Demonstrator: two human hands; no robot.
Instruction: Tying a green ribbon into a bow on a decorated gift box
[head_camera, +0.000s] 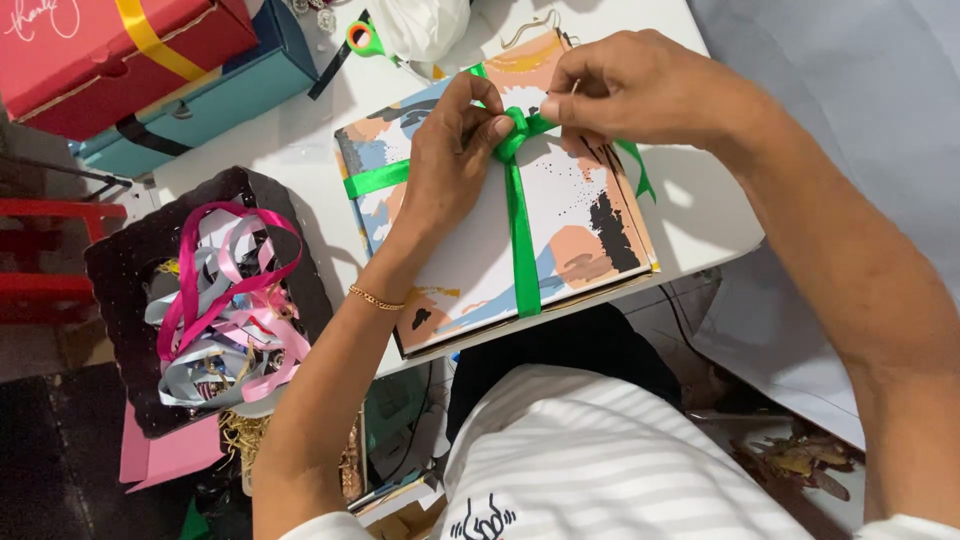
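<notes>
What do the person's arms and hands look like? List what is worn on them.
Both hands are bare: no gloves, and no rings that can be made out. The left hand has a thin gold chain bracelet at the wrist. The right hand shows nothing worn at the wrist. Both forearms are uncovered; white sleeve edges appear only at the bottom of the picture, matching the white striped shirt.

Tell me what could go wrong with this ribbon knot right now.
The green ribbon is pinched at the knot by the left hand and right hand; easing off could let it slacken. The gift box overhangs the table edge, so a hard tug might tip it.
</notes>
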